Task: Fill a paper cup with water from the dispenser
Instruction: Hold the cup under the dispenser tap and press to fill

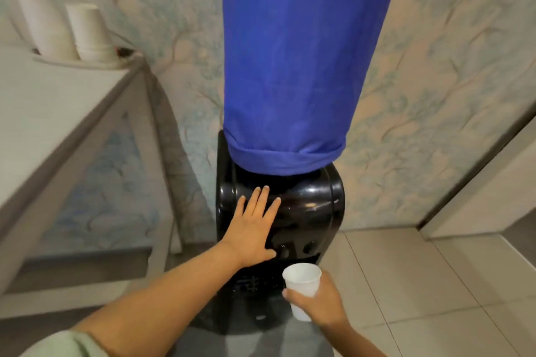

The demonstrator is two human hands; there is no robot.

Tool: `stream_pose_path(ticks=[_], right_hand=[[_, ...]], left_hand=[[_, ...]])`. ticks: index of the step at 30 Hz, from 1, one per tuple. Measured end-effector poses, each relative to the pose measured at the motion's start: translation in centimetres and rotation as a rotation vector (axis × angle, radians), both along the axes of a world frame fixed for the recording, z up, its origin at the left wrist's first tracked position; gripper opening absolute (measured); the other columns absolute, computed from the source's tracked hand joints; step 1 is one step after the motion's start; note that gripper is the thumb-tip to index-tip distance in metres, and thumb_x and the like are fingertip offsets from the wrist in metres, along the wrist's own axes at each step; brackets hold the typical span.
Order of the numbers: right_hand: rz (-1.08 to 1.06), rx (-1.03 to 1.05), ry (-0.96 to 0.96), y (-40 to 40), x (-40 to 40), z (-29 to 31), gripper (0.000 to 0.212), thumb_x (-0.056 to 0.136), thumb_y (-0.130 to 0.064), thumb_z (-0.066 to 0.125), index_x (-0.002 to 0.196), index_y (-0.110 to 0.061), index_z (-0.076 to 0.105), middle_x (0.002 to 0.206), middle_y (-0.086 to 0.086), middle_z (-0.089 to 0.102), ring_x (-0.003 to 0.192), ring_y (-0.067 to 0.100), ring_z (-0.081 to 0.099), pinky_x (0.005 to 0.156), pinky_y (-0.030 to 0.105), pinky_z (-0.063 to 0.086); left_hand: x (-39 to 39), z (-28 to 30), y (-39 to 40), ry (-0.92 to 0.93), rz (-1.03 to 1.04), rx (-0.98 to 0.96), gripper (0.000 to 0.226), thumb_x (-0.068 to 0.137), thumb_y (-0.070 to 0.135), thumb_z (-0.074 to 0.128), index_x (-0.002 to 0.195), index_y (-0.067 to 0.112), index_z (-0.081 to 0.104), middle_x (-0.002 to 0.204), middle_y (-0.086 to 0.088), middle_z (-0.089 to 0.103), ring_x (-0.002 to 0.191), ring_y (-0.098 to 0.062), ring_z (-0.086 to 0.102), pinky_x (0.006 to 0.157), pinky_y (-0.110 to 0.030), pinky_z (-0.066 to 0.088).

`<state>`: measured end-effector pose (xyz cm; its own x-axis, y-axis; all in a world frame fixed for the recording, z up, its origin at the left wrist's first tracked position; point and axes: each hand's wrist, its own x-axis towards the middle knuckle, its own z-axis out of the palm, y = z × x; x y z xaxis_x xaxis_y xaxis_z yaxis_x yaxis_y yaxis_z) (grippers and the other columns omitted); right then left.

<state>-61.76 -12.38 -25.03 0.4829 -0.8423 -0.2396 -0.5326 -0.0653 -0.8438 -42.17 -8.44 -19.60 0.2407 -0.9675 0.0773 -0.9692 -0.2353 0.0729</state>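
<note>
A black water dispenser [313, 206] stands against the wall, its bottle wrapped in a blue cloth cover [301, 61]. Two dark taps [297, 249] sit on its front. My left hand [252, 232] lies flat on the dispenser's top front, fingers spread, thumb close to the left tap. My right hand [319, 306] holds a white paper cup [301, 278] upright, in front of and just below the taps. The cup looks empty, and its lower part is hidden by my fingers.
A pale table [58, 113] stands at the left with two stacks of upside-down paper cups [69, 29] on a tray near the wall. Tiled floor [420, 284] spreads to the right. A door frame [493, 177] runs along the right edge.
</note>
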Motion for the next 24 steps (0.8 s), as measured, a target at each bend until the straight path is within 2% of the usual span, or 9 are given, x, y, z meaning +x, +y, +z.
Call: stream_pose_path(ticks=[1,4,7,9,10,12,16,21,24], right_hand=[[-0.022,0.025,0.01,-0.1,-0.9,-2.0,0.063,0.048,-0.031,0.087,0.102,-0.014,0.058,0.1,0.006,0.062,0.094,0.019,0.061,0.08,0.032,0.05],[0.0,0.039,0.064,0.0,-2.1,-5.4,0.059,0.05,-0.029,0.086,0.099,-0.018,0.056,0.093,-0.002,0.06,0.083,0.008,0.058,0.067,0.015,0.044],[0.035,0.09,0.056,-0.6,-2.0,-8.4,0.063,0.05,-0.03,0.086,0.104,-0.021,0.053,0.099,-0.001,0.062,0.09,0.013,0.059,0.076,0.025,0.05],[0.04,0.136,0.04,-1.1,-1.1,-9.7,0.068,0.05,-0.029,0.086,0.108,-0.023,0.05,0.103,-0.002,0.062,0.096,0.016,0.059,0.083,0.033,0.052],[0.052,0.163,0.023,-1.5,-0.5,-10.4,0.069,0.05,-0.028,0.086,0.109,-0.026,0.05,0.104,-0.003,0.062,0.097,0.016,0.06,0.084,0.035,0.052],[0.065,0.193,-0.015,-2.6,1.1,-11.8,0.069,0.052,-0.025,0.087,0.109,-0.03,0.048,0.104,-0.004,0.061,0.098,0.015,0.059,0.084,0.033,0.053],[0.057,0.15,0.012,-4.2,4.1,-13.9,0.075,0.05,-0.027,0.086,0.114,-0.028,0.049,0.101,-0.01,0.057,0.094,0.009,0.053,0.082,0.027,0.048],[-0.005,0.159,0.032,-5.1,5.6,-16.1,0.069,0.05,-0.028,0.084,0.108,-0.031,0.048,0.094,-0.014,0.058,0.087,0.007,0.054,0.075,0.023,0.046],[-0.041,0.184,0.016,-5.7,6.0,-16.6,0.061,0.049,-0.028,0.084,0.096,-0.036,0.046,0.084,-0.022,0.058,0.078,-0.001,0.056,0.064,0.011,0.043]], left_hand=[[-0.8,-1.8,-0.5,-0.031,0.015,0.025,0.117,0.069,0.054,0.069,0.146,0.02,-0.012,0.155,-0.016,-0.02,0.14,-0.031,-0.024,0.11,-0.048,-0.012],[-1.9,-4.5,-1.2,-0.117,0.059,0.02,0.13,0.062,0.054,0.075,0.141,0.019,-0.022,0.15,-0.018,-0.028,0.134,-0.032,-0.033,0.107,-0.05,-0.018],[-2.2,-5.7,-2.6,-0.141,0.145,-0.03,0.14,0.05,0.057,0.08,0.143,0.02,-0.019,0.149,-0.019,-0.028,0.137,-0.034,-0.027,0.106,-0.052,-0.018],[-2.2,-6.0,-3.4,-0.139,0.191,-0.01,0.146,0.048,0.06,0.079,0.14,0.023,-0.027,0.144,-0.017,-0.039,0.134,-0.035,-0.035,0.103,-0.055,-0.026],[-2.2,-6.3,-3.8,-0.14,0.21,-0.01,0.147,0.048,0.062,0.078,0.139,0.023,-0.03,0.143,-0.016,-0.042,0.133,-0.035,-0.037,0.101,-0.056,-0.03],[-2.2,-6.8,-4.3,-0.148,0.237,-0.025,0.147,0.047,0.065,0.078,0.14,0.024,-0.028,0.147,-0.016,-0.035,0.134,-0.036,-0.035,0.1,-0.057,-0.031],[-2.2,-7.3,-4.6,-0.186,0.243,-0.083,0.144,0.043,0.068,0.077,0.145,0.022,-0.013,0.152,-0.019,-0.008,0.139,-0.037,-0.015,0.102,-0.061,-0.016],[-2.1,-8.1,-4.7,-0.235,0.238,-0.159,0.141,0.039,0.07,0.077,0.148,0.02,0.001,0.151,-0.02,0.0,0.138,-0.042,0.0,0.103,-0.063,-0.003],[-2.0,-8.2,-4.9,-0.271,0.244,-0.189,0.14,0.039,0.069,0.078,0.148,0.019,0.004,0.15,-0.022,0.003,0.137,-0.042,0.002,0.103,-0.064,0.001]])
